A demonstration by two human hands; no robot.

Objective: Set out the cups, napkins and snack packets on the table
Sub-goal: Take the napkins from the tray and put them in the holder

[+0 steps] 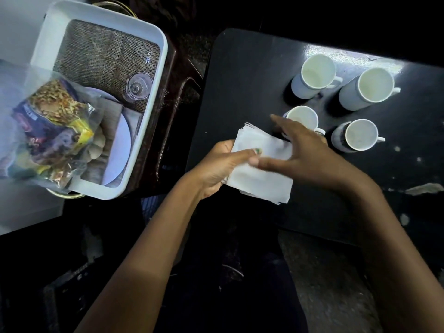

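Counting stock, we log four cups point(336, 97) on the bench point(240, 80); napkin stack point(259, 164) gripped in left hand point(216, 164), right hand point(302, 152) flat-fingered on top; snack packets point(50, 131) (bagged) remain in the tray point(153, 97).

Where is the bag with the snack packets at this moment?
In the head view, the bag of snack packets lies at the far left, over the left edge of the white tray, well apart from the black table.

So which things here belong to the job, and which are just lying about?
Job: four cups, napkins gripped by left hand, right hand touching them, snack packets.
Lying about: white tray, glass, plate.
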